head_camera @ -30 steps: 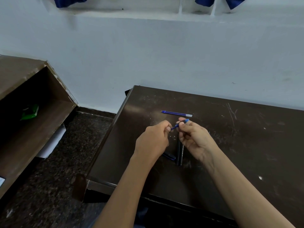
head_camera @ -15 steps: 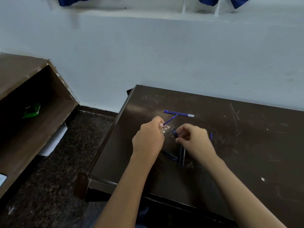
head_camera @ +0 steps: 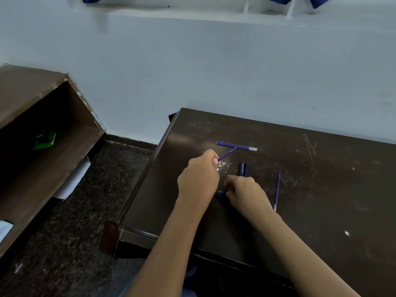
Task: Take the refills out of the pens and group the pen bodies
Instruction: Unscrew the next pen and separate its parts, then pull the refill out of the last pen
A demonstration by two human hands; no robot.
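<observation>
My left hand [head_camera: 198,179] pinches a thin blue refill [head_camera: 227,154] that points up and to the right, its tip close to the blue refills [head_camera: 236,145] lying flat on the dark table [head_camera: 321,189]. My right hand [head_camera: 246,192] is curled down on the table over dark pen bodies [head_camera: 244,169], whose far ends stick out beyond its fingers. A dark pen part [head_camera: 220,195] shows at its left edge. Whether the right fingers grip anything is hidden. Another blue refill [head_camera: 277,190] lies to the right of that hand.
A brown wooden shelf unit [head_camera: 42,136] stands to the left with a green packet [head_camera: 45,139] inside. A speckled dark floor [head_camera: 85,211] lies between it and the table. A pale wall [head_camera: 214,71] rises behind the table. The table's left edge [head_camera: 147,179] runs near my left hand.
The hands have drawn apart: my left hand carried the refill up toward the lying refills, and my right hand dropped lower onto the pen bodies.
</observation>
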